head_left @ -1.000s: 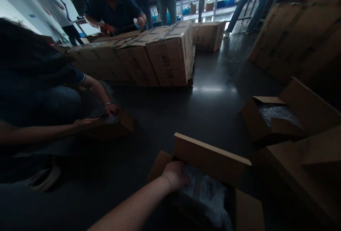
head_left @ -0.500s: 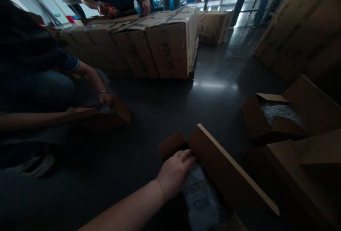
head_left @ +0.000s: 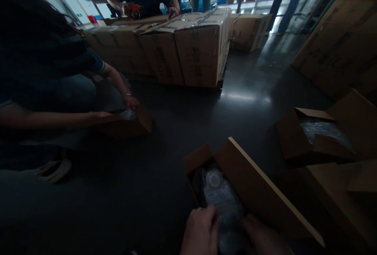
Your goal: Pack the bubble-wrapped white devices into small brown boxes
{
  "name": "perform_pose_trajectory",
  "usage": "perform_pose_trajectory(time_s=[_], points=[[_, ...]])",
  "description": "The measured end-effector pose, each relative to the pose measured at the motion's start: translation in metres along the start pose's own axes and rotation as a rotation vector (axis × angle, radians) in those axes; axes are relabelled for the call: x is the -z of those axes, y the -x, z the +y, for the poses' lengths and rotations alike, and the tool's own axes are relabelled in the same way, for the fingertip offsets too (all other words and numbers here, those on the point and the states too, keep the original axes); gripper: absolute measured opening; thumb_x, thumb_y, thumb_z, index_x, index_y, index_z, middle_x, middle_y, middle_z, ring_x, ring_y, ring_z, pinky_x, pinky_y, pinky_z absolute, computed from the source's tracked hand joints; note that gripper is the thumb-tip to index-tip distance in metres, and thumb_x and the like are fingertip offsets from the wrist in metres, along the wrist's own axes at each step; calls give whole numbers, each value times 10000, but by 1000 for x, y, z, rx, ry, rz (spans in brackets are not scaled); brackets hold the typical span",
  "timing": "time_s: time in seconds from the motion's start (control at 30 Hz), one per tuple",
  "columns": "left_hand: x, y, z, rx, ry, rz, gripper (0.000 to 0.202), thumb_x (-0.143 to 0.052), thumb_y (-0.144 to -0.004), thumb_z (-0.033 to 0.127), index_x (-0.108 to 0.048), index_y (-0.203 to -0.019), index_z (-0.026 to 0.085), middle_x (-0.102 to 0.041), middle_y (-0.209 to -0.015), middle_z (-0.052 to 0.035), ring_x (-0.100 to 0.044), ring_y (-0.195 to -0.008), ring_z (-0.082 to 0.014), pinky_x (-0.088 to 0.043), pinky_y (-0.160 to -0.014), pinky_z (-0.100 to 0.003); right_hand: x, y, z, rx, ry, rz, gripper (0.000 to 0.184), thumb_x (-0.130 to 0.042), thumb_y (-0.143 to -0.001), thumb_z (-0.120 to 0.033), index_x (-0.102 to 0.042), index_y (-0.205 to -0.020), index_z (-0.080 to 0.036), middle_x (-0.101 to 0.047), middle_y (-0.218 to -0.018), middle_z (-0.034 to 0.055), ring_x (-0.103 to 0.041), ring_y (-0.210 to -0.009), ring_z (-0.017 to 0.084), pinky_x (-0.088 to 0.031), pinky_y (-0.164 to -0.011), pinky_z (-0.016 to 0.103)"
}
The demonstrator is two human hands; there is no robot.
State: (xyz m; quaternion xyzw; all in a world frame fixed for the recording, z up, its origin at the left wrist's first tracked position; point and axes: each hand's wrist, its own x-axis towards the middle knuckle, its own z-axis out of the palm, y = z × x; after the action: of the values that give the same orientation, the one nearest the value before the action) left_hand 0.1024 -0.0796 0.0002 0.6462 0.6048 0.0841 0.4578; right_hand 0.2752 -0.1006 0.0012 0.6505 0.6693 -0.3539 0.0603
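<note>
An open cardboard box (head_left: 200, 159) with a long raised flap stands on the floor before me. Inside lies a package in clear plastic (head_left: 222, 196), with a pale round part near its far end and print below it. My left hand (head_left: 202, 229) is at the package's left side, its fingers curled and pressed together against the plastic. My right hand (head_left: 263, 233) reaches in along the package's right side, under the flap. Its fingertips are dark and blurred, so its grip does not show.
A crouching person's hand (head_left: 130, 101) works at another open box (head_left: 141, 123) on the left. Taped cartons (head_left: 197, 57) stand on a pallet ahead, with a person behind them. Right of me are an open box with plastic-wrapped contents (head_left: 325, 131) and a large carton (head_left: 341, 47).
My left hand has drawn back from the package's far end to its near left side, uncovering the round part. My right hand has come into view. The view has shifted slightly left.
</note>
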Motion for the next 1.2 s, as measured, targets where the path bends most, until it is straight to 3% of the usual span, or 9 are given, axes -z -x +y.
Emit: perform_pose_trajectory(time_s=[0.17,0.3,0.43,0.6,0.7,0.8,0.97,1.1,1.2], points=[[14,-20,-7,177,604,52,145,-469,-741,258,-417,-654,154,-408,-581,34,-391,-559,-97,-297,-520,-209,21,-7,-17,57,-273,111,211,-382,-770,-191,-527,-924,-190,-596,-873,48,-570,-791,142,-416,-689,212],[31,-41,-3,189,605,69,128,-476,-729,239,-418,-661,147,-389,-570,43,-356,-537,-82,-268,-502,-200,14,-11,-22,90,-188,87,458,-556,-632,-172,-467,-1079,-209,-581,-964,40,-577,-801,175,-433,-678,240],[51,-47,-3,67,659,-20,127,-522,-677,195,-454,-766,135,-435,-660,28,-395,-613,-84,-310,-557,-193,6,-13,-28,181,-38,157,406,-380,-670,-23,-529,-981,-237,-561,-980,26,-587,-758,139,-425,-650,220],[63,-36,-12,17,790,-142,250,-415,-562,52,-418,-791,150,-446,-712,19,-415,-666,-91,-328,-578,-191,2,-18,-40,238,-64,202,395,-498,-675,-128,-472,-1055,-232,-551,-991,26,-586,-768,150,-426,-609,205],[62,-30,-17,-13,869,-155,261,-367,-525,44,-380,-760,157,-434,-727,14,-408,-683,-91,-341,-600,-196,-4,-24,-39,234,112,254,363,-443,-674,-34,-508,-975,-226,-558,-913,21,-582,-648,139,-376,-519,206],[57,-22,-16,-81,642,-151,192,-444,-583,106,-371,-749,171,-440,-758,13,-409,-703,-106,-360,-621,-216,-3,-26,-34,264,167,269,330,-373,-668,21,-537,-833,-212,-551,-861,16,-560,-593,121,-332,-492,210],[32,-5,-5,-257,-89,17,440,-731,-465,313,-459,-785,180,-457,-1087,-28,-385,-995,-227,-327,-891,-369,23,-23,-24,134,-229,287,182,-340,-781,-123,-504,-781,-199,-559,-808,15,-553,-713,129,-378,-612,215],[4,-18,2,-261,-309,215,350,-599,-609,186,-487,-940,193,-391,-1227,-38,-318,-1126,-255,-262,-979,-437,38,-37,-23,17,-328,324,166,-330,-825,-238,-487,-786,-204,-573,-706,8,-548,-664,148,-369,-594,240],[3,-43,1,-246,-343,373,357,-483,-645,89,-476,-995,155,-337,-1282,-75,-256,-1202,-248,-246,-1016,-427,40,-60,-31,52,-265,399,142,-346,-822,-219,-477,-770,-203,-562,-679,2,-536,-641,145,-347,-582,238]])
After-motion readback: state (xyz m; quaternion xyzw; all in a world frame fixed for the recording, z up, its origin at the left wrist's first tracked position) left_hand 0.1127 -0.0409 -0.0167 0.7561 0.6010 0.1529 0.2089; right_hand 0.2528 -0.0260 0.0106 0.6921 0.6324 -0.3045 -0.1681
